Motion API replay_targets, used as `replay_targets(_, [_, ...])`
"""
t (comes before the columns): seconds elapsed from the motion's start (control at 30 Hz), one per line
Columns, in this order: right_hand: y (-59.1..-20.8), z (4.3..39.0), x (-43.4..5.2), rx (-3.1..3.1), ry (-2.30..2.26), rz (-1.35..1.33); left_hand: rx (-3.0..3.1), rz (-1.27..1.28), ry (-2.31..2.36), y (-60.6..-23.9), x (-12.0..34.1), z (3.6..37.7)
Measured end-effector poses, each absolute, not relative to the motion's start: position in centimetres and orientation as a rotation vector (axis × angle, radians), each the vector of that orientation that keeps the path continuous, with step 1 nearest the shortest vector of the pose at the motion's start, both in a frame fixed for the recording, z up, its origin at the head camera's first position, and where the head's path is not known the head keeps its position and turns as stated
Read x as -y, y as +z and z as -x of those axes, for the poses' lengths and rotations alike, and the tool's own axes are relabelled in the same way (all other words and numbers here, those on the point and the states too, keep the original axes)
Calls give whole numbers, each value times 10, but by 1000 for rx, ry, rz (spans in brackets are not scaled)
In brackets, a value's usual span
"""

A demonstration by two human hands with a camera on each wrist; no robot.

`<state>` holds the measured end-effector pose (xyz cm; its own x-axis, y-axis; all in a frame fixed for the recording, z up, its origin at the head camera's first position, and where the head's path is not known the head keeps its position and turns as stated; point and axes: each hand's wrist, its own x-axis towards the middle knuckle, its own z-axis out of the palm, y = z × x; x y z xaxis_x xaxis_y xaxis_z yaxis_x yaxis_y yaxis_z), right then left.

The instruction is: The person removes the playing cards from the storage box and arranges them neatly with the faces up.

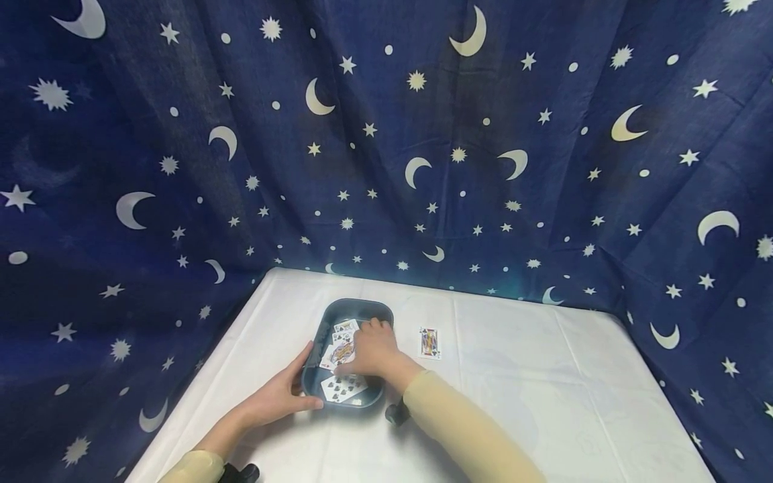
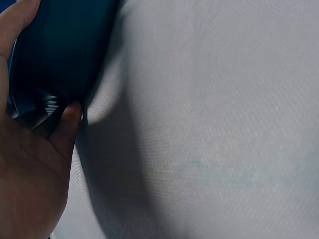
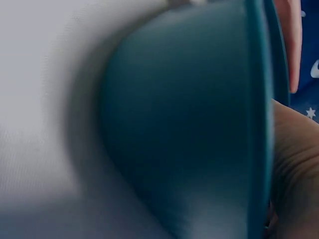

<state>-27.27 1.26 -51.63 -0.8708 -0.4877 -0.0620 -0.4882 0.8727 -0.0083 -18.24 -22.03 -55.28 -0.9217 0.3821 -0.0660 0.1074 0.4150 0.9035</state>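
A dark teal plastic tub (image 1: 310,382) stands on the white table with several playing cards in it. A court card (image 1: 341,351) lies over other cards there, and a spade card (image 1: 343,388) lies nearer the front. My left hand (image 1: 280,396) holds the tub at its front left corner, thumb on the front wall; the left wrist view shows that thumb (image 2: 73,112) against the wall. Inside the tub, my right hand (image 1: 374,349) bends over the cards, thumb beside the court card. Its fingertips are hidden, and I cannot tell whether they pinch a card.
A single court card (image 1: 429,343) lies face up on the white tablecloth (image 1: 513,376), right of the tub. A blue curtain (image 1: 386,134) with moons and stars hangs behind the table and at both sides.
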Motion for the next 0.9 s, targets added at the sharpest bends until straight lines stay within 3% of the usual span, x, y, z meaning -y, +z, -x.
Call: replay_targets(0.9, [-515, 274, -7, -2913, -56, 707, -2411, -365, 1498, -553, 219, 184])
